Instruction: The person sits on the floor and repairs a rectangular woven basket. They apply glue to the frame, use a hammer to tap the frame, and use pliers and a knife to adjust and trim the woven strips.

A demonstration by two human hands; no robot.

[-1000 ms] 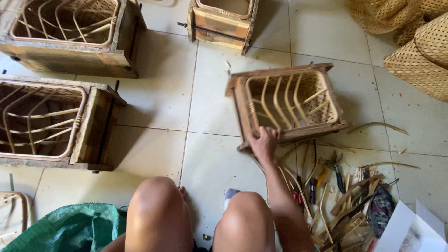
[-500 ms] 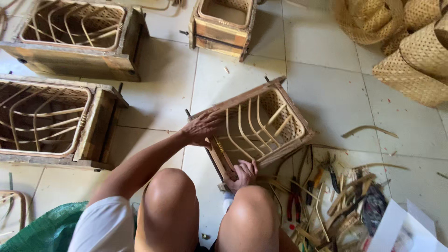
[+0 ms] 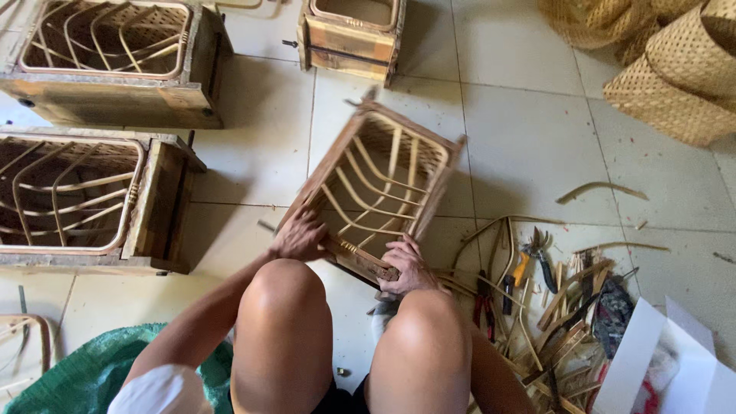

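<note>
Head view shows the wooden mould box with its rattan frame tilted on the tiled floor before the knees, left hand and right hand each closed on its near edge, best kept steady with even pressure from both.

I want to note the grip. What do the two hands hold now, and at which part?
Both hands hold the wooden frame with cane ribs by its near edge: left hand at the left corner, right hand on the bottom rail.

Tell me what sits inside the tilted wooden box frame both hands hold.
Inside the tilted wooden box frame sits a cage of bent pale rattan ribs. Its near corner is covered by the right hand.
</note>
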